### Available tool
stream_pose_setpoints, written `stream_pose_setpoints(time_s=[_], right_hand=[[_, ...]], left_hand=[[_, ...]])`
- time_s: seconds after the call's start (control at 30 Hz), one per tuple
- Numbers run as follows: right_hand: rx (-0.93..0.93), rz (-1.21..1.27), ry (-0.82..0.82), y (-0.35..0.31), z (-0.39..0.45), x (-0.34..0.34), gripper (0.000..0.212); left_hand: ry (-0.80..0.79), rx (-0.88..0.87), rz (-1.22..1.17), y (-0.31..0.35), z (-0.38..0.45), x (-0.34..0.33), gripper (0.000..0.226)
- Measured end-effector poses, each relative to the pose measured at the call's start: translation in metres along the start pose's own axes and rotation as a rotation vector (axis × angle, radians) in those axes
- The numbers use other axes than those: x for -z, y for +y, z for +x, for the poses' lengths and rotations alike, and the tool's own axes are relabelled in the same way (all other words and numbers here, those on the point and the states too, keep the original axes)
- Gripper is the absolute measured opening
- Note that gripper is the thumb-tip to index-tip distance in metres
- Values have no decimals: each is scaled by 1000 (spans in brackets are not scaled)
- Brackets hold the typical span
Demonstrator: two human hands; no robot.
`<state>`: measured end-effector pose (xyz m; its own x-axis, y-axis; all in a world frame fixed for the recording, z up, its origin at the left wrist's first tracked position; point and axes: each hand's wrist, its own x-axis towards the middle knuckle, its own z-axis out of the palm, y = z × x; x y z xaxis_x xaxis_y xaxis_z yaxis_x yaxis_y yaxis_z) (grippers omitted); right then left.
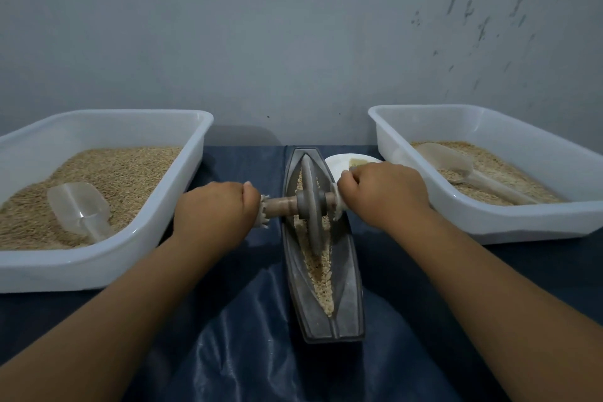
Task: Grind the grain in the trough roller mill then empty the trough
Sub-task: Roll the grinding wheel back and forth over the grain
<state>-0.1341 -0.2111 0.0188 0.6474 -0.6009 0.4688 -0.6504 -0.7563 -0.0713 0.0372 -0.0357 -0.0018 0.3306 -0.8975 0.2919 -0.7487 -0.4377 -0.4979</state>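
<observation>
Over one trough point(346, 287), two hands point(217, 210) point(383, 194), each grip closed round one roller axle point(284, 206), two tubs point(107, 258) point(489, 222).

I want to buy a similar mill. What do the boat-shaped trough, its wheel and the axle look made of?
The grey boat-shaped trough and the grey disc wheel look like cast metal: dull, matte, dusty. The brown cross axle seems turned wood, with a warm tone and lathe-like grooves. I cannot tell which metal.
</observation>
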Motion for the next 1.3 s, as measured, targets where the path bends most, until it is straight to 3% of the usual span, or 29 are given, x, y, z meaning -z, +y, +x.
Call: stream_pose_setpoints(time_s=[0.1, 0.23, 0.3, 0.33, 0.4, 0.47, 0.63, 0.83, 0.93, 1.03, 1.1, 1.2, 1.3], right_hand=[[8, 0, -110, 3, -24, 19, 47], [39, 4, -173, 5, -44, 43, 53], [42, -9, -151, 3, -43, 43, 53], [36, -19, -126, 2, -41, 39, 53], [16, -38, -54, 0, -32, 26, 51], [-11, -42, -9, -1, -18, 11, 48], [-1, -7, 66, 0, 11, -10, 47], [21, -1, -7, 1, -8, 3, 45], [30, 13, -71, 1, -35, 21, 50], [45, 33, -127, 2, -52, 37, 53], [47, 40, -146, 2, -55, 39, 53], [1, 23, -96, 0, -47, 28, 53], [0, 5, -48, 1, -18, 6, 54]], left_hand=[[-36, -41, -61, -3, -21, 13, 45], [184, -116, -294, -4, -43, 31, 13], [112, 9, -336, -3, -42, 29, 18], [42, 77, -327, -1, -39, 25, 24], [36, 63, -198, 2, -29, 13, 29], [32, 116, -219, 2, -17, 7, 27], [2, 61, 24, -3, 15, -8, 44], [-49, -6, -16, -2, 1, 1, 53], [-51, -81, -51, -3, -20, 16, 49], [-30, -110, -109, -3, -36, 35, 24], [-28, -67, -161, 2, -38, 41, 27], [14, 152, -323, 6, -27, 39, 45], [59, 63, -178, 9, -3, 17, 62]])
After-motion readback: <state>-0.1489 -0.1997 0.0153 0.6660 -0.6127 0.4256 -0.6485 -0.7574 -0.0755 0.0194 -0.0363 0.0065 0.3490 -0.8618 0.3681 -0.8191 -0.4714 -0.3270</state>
